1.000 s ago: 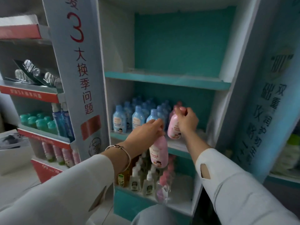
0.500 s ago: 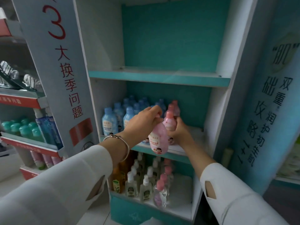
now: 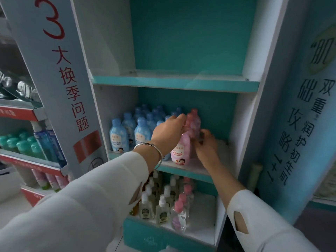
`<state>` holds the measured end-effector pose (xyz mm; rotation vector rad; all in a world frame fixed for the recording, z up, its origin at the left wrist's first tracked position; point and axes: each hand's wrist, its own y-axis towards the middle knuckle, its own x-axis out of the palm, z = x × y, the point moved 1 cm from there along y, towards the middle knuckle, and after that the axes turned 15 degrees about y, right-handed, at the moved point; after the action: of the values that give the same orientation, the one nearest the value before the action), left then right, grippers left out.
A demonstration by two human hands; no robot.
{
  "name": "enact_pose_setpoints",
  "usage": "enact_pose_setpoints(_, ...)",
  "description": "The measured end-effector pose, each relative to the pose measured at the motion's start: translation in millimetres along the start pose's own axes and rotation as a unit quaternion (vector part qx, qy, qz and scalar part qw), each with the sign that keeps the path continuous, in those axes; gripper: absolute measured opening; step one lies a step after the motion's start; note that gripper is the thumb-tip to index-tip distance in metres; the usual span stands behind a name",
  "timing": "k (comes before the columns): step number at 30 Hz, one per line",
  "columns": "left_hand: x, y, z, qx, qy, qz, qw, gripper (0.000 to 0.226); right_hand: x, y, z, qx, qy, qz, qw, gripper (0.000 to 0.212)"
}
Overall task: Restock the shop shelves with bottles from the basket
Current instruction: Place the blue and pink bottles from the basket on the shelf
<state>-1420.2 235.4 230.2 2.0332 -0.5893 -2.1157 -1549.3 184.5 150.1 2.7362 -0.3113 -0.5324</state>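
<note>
A pink bottle (image 3: 180,151) stands at the front of the middle shelf (image 3: 183,169), and my left hand (image 3: 168,132) is shut on its neck from above. Two more pink bottles (image 3: 194,122) stand in a row right behind it. My right hand (image 3: 207,148) is on the shelf just right of this row. Its fingers are apart and touch the side of a rear pink bottle without wrapping it. Several blue bottles (image 3: 119,137) fill the left part of the same shelf. No basket is in view.
Above is a teal-edged shelf board (image 3: 174,82). The lower shelf holds several small pump bottles (image 3: 161,210). A grey panel with a red 3 (image 3: 60,79) forms the left wall. A neighbouring rack on the left carries green bottles (image 3: 18,144).
My left hand has carried its pink bottle up from below the shelf edge and stood it on the middle shelf. My right hand set its pink bottle behind and loosened its hold.
</note>
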Motion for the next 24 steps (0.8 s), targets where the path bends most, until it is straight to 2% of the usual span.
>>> enact_pose_setpoints(4,20,7,5,-0.019,0.016,-0.009,1.000,0.023,4,-6,7,-0.046,-0.026,-0.018,0.998,0.032)
enact_pose_setpoints(8,23,10,11,-0.027,0.024,-0.018,0.999,0.026,3,-8,8,0.005,0.025,-0.019,0.999,0.030)
enact_pose_setpoints(11,19,5,10,-0.022,0.006,-0.021,1.000,0.034,1,-12,8,-0.010,0.040,0.019,0.999,0.024)
enact_pose_setpoints(16,7,-32,-16,0.006,-0.023,0.070,0.997,0.033,-2,-40,-9,-0.088,0.009,0.117,0.989,0.021)
enact_pose_setpoints(18,10,-56,-34,0.000,-0.019,0.082,0.996,0.029,9,-59,-21,-0.129,0.015,0.120,0.984,0.034)
enact_pose_setpoints(20,17,-83,-53,-0.010,-0.015,0.066,0.998,0.026,30,-82,-31,-0.178,0.019,0.087,0.980,0.042)
enact_pose_setpoints(22,29,-113,-76,-0.026,-0.002,0.028,0.999,0.025,56,-107,-37,-0.230,-0.001,0.032,0.973,0.033)
enact_pose_setpoints(24,40,-145,-103,-0.042,0.020,-0.013,0.999,0.027,88,-129,-40,-0.229,-0.036,-0.080,0.970,0.022)
